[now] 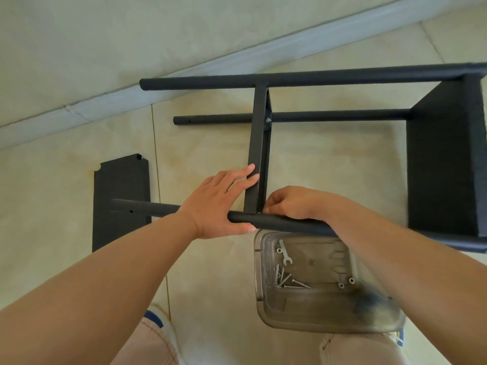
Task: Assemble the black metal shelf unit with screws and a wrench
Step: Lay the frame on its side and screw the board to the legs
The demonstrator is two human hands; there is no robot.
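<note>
On the pale tiled floor [316,159], seen from the head camera, the black matte metal shelf unit [303,117] lies on its side, its round tubular legs running left to right, roughly level across the view, with free ends pointing left and small bolt holes near those ends. One wide black shelf panel [445,159] is fixed at the right end of the legs, standing on edge. A second narrow black shelf panel [259,148] stands on edge midway along, spanning from the far top leg [290,79] to the near leg [147,208]; a silver bolt [268,119] shows on its bracket at the middle leg.

At the near leg, the left hand [218,204] has its thumb under the tube and straight fingers laid against the middle panel's face. Just beside it, the right hand [292,204] has fingers curled at the joint of panel and leg; what they pinch cannot be told.

Under the near leg sits a clear plastic tray [369,322] holding a small silver flat wrench [284,252], long silver screws [290,281] and nuts. A loose black flat shelf panel [121,185] lies flat at left, partly under that leg.
</note>
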